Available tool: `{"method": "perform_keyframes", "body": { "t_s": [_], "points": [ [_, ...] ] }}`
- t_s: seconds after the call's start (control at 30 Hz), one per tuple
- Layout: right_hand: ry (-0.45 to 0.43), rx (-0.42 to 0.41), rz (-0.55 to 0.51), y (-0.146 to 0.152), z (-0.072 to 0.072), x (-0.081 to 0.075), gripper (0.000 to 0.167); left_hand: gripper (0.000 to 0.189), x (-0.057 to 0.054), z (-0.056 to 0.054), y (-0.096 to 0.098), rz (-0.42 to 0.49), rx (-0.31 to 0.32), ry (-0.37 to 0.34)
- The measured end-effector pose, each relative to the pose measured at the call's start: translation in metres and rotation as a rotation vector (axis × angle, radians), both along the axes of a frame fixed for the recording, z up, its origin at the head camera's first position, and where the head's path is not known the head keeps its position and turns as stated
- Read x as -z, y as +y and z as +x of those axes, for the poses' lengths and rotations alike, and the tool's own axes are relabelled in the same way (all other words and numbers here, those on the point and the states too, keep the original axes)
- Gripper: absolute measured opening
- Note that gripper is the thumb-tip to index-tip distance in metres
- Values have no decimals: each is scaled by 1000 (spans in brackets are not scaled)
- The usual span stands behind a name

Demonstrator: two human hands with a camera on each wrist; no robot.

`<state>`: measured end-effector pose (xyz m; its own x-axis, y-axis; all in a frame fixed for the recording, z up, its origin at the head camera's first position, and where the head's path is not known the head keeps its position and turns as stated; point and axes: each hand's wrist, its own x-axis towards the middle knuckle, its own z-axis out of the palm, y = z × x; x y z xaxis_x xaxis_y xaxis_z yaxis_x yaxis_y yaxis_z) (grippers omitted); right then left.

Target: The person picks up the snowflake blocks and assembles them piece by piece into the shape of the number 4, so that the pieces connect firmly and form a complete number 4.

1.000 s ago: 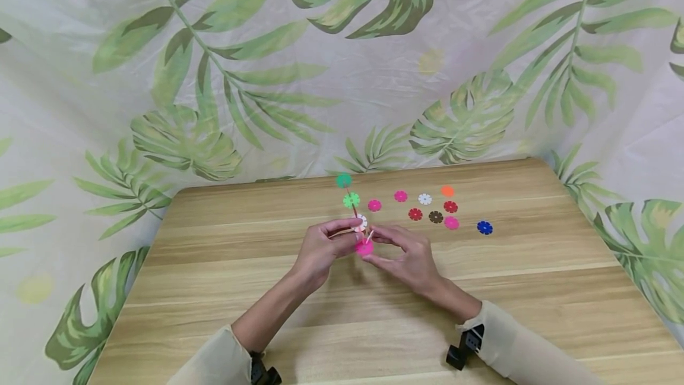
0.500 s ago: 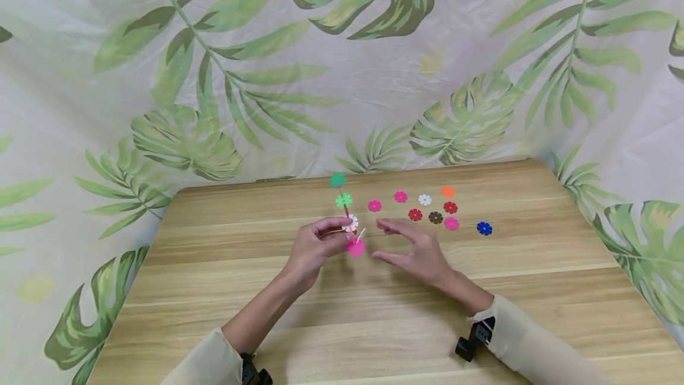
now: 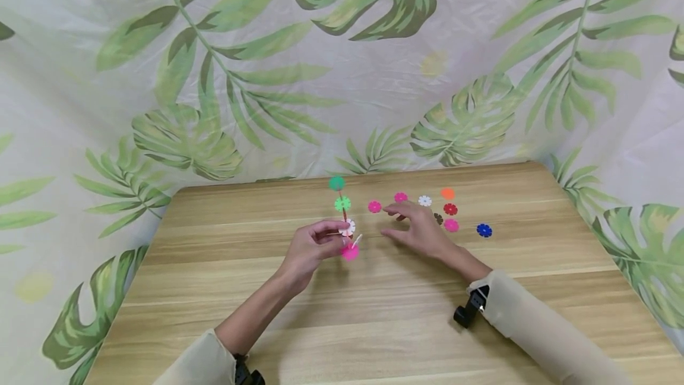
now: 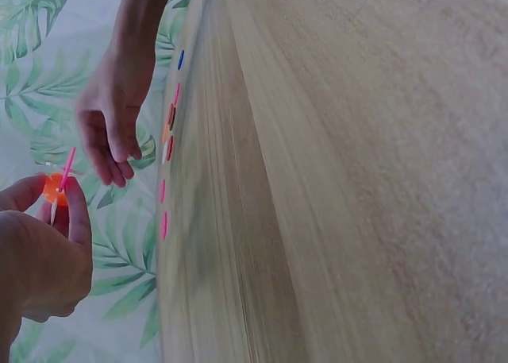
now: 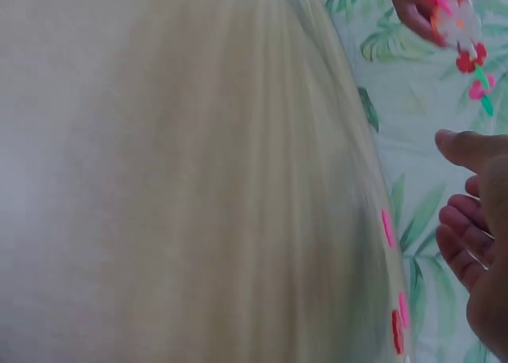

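Note:
My left hand [image 3: 307, 249] pinches a string of joined plastic notched discs near a white disc [image 3: 348, 228], raised off the table. A light green disc [image 3: 342, 203] and a teal disc [image 3: 336, 183] extend away from me, and a pink disc [image 3: 350, 252] sits at the near end. In the left wrist view, an orange disc [image 4: 55, 190] shows between thumb and fingers. My right hand [image 3: 419, 232], thumb and fingers apart, holds nothing. It hovers beside the loose discs, close to a loose pink disc [image 3: 374, 207], and partly covers a brown disc [image 3: 439, 218].
Loose discs lie at the back right of the wooden table [image 3: 342, 337]: another pink disc [image 3: 401, 197], a loose white disc [image 3: 424, 201], an orange-topped one [image 3: 447, 193], a red disc [image 3: 450, 210] and a blue disc [image 3: 484, 230]. Leaf-patterned cloth [image 3: 374, 94] hangs behind.
My right hand has come away from the joined discs, its fingers parting, and moved toward the loose ones, now covering a red disc. The left hand shifted slightly left with the string.

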<state>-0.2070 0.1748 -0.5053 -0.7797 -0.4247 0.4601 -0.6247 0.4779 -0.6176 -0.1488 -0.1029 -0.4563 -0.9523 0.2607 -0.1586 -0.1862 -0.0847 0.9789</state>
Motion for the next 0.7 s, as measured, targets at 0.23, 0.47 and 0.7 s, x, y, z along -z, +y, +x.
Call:
{"method": "perform_keyframes", "body": {
  "t_s": [0.23, 0.47, 0.7],
  "points": [
    [-56, -5, 93, -1, -27, 2, 47, 38, 0, 1, -2, -17, 20, -27],
    [-102, 4, 155, -4, -46, 3, 46, 38, 1, 4, -4, -38, 36, -22],
    [-111, 10, 227, -9, -57, 1, 49, 35, 0, 4, -7, -54, 31, -22]
  ]
}}
